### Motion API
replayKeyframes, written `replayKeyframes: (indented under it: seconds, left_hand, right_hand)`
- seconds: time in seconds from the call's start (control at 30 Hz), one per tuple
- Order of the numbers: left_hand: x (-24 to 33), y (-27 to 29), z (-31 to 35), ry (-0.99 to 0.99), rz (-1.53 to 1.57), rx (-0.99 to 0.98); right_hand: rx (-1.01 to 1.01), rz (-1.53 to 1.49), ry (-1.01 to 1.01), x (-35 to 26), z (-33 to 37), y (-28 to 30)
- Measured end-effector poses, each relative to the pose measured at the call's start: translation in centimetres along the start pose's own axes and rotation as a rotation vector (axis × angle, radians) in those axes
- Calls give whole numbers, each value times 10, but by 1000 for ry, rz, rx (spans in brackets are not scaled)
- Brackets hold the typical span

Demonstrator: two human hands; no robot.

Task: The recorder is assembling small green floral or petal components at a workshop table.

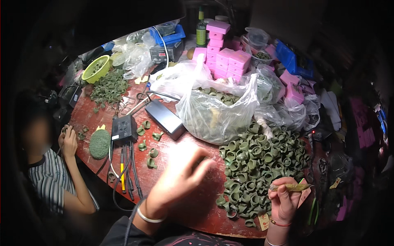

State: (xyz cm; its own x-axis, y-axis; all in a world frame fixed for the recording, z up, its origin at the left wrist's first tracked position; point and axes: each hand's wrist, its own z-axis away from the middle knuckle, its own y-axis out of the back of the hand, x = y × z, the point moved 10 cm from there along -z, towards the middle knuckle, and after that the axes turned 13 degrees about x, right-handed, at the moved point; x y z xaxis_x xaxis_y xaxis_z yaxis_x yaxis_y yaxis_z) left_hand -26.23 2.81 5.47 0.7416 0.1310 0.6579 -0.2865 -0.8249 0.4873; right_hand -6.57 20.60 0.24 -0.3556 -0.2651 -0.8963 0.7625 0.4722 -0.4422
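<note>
My right hand point(284, 203) is closed around a pen-like tool with a yellowish wrapped grip point(293, 187), at the right edge of a large pile of dark green rings point(262, 164), which look like wax. My left hand point(178, 176) is over the table to the left of that pile. Glare and motion smear its fingers, so whether they hold anything cannot be made out. Several loose green rings point(152, 152) lie beyond it on the red tabletop point(139, 166).
Clear plastic bags point(217, 119) with green pieces stand behind the pile. Pink boxes point(230, 61) and a green bottle point(200, 30) are farther back. A black box with cables point(124, 129), a black adapter point(165, 119) and a green pad point(99, 144) lie left. Another person's hand point(69, 141) works there.
</note>
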Motion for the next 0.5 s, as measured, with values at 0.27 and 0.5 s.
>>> replayKeyframes:
  seconds: [0.27, 0.5]
  left_hand:
    - [-43, 69, 19, 4, -849, 150]
    - [3, 39, -10, 88, -74, 303]
  right_hand:
    - [-94, 275, 102, -8, 11, -24]
    - [-165, 581, 421, -29, 16, -38]
